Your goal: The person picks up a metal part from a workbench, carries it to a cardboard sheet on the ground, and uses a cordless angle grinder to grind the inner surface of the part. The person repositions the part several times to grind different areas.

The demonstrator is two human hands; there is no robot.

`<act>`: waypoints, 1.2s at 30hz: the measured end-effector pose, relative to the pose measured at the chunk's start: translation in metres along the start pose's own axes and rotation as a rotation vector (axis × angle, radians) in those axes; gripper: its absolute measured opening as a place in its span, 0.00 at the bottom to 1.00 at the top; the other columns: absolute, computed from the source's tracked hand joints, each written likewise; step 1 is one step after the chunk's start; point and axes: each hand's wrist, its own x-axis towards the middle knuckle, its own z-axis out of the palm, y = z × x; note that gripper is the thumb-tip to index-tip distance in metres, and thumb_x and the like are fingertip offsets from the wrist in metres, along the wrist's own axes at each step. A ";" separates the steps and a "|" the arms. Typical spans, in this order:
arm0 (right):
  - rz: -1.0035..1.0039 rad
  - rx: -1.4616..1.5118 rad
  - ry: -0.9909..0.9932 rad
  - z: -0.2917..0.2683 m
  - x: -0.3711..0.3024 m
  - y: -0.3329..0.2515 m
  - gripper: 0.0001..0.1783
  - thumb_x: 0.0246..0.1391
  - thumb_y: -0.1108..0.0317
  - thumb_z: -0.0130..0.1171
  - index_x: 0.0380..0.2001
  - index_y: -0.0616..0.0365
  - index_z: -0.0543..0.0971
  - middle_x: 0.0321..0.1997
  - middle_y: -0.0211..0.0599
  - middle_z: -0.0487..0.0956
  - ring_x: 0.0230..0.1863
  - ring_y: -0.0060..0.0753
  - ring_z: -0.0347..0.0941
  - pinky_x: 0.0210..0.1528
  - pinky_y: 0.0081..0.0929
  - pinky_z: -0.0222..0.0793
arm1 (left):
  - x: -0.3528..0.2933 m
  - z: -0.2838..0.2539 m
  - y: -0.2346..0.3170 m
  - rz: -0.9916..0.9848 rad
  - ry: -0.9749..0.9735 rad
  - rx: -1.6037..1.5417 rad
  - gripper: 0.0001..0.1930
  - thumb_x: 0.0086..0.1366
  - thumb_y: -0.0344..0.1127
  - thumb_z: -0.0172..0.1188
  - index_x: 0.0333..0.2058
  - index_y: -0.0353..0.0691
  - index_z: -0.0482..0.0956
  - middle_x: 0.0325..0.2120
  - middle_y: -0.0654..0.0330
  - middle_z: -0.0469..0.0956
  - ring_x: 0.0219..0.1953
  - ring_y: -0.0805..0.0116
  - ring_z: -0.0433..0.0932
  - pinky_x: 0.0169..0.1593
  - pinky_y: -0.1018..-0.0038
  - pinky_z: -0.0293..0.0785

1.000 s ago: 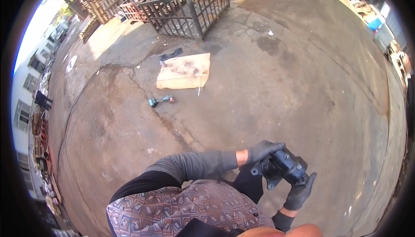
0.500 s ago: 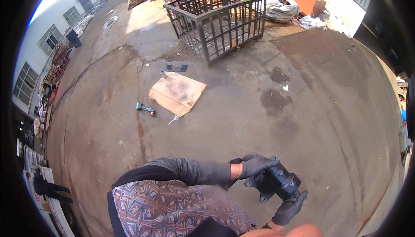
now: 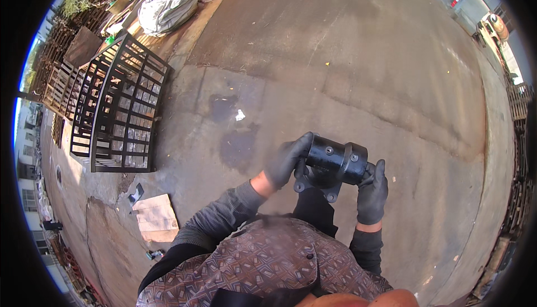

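Note:
Both of my hands wear dark grey gloves and carry a black metal housing [image 3: 335, 159], a thick cylinder with a raised collar, bolt heads and a flanged foot with holes. My left hand [image 3: 284, 162] wraps the cylinder's left end above the foot. Around the opposite end, my right hand [image 3: 373, 194] has its fingers curled in at the rim, thumb pointing up. The housing lies roughly level in front of my body, held over the concrete floor. Fingertips behind and inside the part are hidden.
A black metal cage bin [image 3: 124, 111] stands at the left. Near it on the floor lie a cardboard sheet [image 3: 155, 217], a dark flat plate [image 3: 136, 193] and a small power tool [image 3: 155, 255]. A white bulk sack [image 3: 170, 9] sits farther back.
My body and view have turned to the right, so the cage and cardboard now appear at the left. The housing has swung to nearly level, still between both hands.

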 end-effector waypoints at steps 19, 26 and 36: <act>0.154 0.089 -0.226 0.162 0.982 -0.303 0.48 0.81 0.34 0.31 0.51 0.72 0.84 0.47 0.46 0.89 0.51 0.34 0.85 0.61 0.34 0.75 | 0.931 -0.068 0.349 0.318 0.125 0.226 0.33 0.84 0.60 0.44 0.47 0.32 0.86 0.25 0.59 0.83 0.17 0.75 0.70 0.28 0.76 0.69; 0.057 0.130 -0.201 0.181 1.289 -0.452 0.48 0.82 0.35 0.29 0.52 0.74 0.83 0.47 0.48 0.89 0.50 0.34 0.85 0.60 0.33 0.76 | 1.261 -0.061 0.521 -0.095 0.025 0.026 0.34 0.83 0.61 0.44 0.47 0.31 0.86 0.23 0.58 0.82 0.16 0.75 0.68 0.29 0.74 0.73; 0.150 0.020 -0.257 0.254 1.732 -0.657 0.47 0.82 0.36 0.31 0.51 0.74 0.83 0.45 0.45 0.88 0.46 0.33 0.84 0.57 0.32 0.76 | 1.654 -0.050 0.762 -0.165 0.180 -0.192 0.30 0.83 0.62 0.46 0.41 0.41 0.84 0.17 0.64 0.73 0.18 0.76 0.69 0.26 0.80 0.63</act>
